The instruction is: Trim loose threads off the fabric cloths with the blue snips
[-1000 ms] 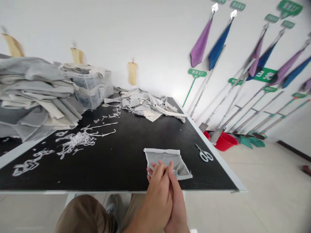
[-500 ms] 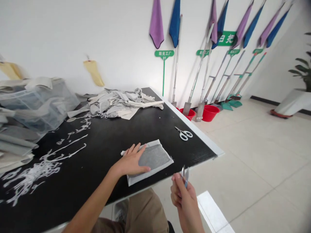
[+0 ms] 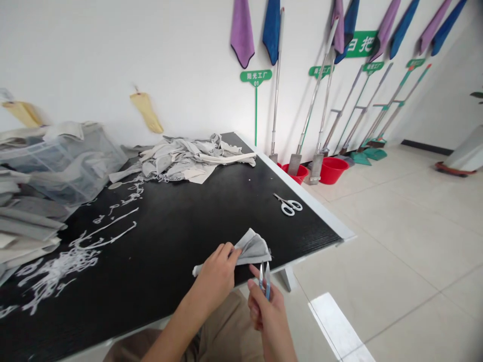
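Observation:
A small grey fabric piece with pale edges (image 3: 254, 247) is bunched up near the front edge of the black table (image 3: 166, 236). My left hand (image 3: 219, 269) is closed on it, fingers gathering its middle into folds. In my right hand (image 3: 268, 306) is a pair of blue-handled thread snips (image 3: 265, 281). Their two blades point up and stand apart, close to the fabric's near right edge. I cannot tell whether the blades touch the cloth. White-handled scissors (image 3: 288, 204) lie on the table beyond, to the right.
White thread scraps (image 3: 71, 261) lie across the table's left side. A heap of grey cloth pieces (image 3: 188, 156) is at the back, and a clear plastic bin (image 3: 68, 166) with more cloth stands left. Red buckets (image 3: 334, 170) and mops line the wall beyond the table's right edge.
My left hand has gone from lying flat on the fabric to gripping it, and the fabric has folded up. My right hand has brought the snips leftward, nearer the fabric.

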Action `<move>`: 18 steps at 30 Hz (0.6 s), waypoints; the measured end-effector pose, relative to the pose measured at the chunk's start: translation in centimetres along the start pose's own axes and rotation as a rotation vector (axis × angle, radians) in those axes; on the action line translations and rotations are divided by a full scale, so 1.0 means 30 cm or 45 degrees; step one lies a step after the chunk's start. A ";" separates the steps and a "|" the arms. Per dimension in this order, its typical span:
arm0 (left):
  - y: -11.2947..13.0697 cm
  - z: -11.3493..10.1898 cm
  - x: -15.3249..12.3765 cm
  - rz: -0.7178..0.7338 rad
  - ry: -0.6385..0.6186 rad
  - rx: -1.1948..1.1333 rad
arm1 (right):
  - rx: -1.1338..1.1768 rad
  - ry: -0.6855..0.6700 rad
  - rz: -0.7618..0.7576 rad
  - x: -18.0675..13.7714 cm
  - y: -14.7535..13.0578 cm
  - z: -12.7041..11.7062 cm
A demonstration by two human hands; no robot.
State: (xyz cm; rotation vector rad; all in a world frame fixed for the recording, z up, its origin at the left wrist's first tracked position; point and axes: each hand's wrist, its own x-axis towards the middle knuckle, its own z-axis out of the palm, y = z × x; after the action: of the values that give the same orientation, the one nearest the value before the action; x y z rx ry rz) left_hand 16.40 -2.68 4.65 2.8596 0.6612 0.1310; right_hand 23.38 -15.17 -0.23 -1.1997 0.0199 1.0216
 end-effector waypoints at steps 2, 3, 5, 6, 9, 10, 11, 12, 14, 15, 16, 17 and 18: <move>0.013 -0.013 -0.022 0.019 -0.008 -0.003 | 0.051 -0.058 0.069 -0.008 0.000 0.025; 0.019 -0.020 -0.036 0.033 -0.002 0.009 | 0.093 -0.079 0.074 -0.011 -0.003 0.038; 0.026 -0.025 -0.063 0.040 0.026 0.062 | 0.170 -0.108 0.050 -0.015 -0.012 0.060; 0.027 -0.024 -0.076 0.025 0.035 0.099 | 0.191 -0.126 0.035 -0.015 -0.015 0.068; 0.009 -0.019 -0.104 -0.074 -0.007 0.187 | 0.179 -0.187 0.043 -0.007 -0.013 0.080; -0.005 -0.024 -0.110 -0.103 -0.025 0.187 | 0.166 -0.214 0.062 -0.003 -0.010 0.082; -0.022 -0.036 -0.115 -0.121 -0.031 0.167 | 0.156 -0.239 0.082 0.001 -0.006 0.084; -0.044 -0.054 -0.117 -0.132 -0.013 0.130 | 0.149 -0.258 0.099 0.003 -0.002 0.086; -0.103 -0.110 -0.116 -0.151 0.109 0.036 | 0.137 -0.275 0.118 0.003 0.004 0.093; -0.143 -0.146 -0.110 -0.165 0.217 -0.007 | 0.133 -0.277 0.119 0.000 0.007 0.098; -0.192 -0.185 -0.100 -0.197 0.360 -0.042 | 0.128 -0.278 0.118 -0.004 0.009 0.103; -0.248 -0.226 -0.087 -0.232 0.529 -0.061 | 0.122 -0.284 0.115 -0.009 0.013 0.108; -0.313 -0.269 -0.070 -0.284 0.723 -0.057 | 0.115 -0.293 0.110 -0.014 0.018 0.113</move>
State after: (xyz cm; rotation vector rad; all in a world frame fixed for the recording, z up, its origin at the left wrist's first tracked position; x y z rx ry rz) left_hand 9.47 6.08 10.39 2.6750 1.0510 0.9282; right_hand 21.16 -12.83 0.99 -1.0013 -0.0626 1.2172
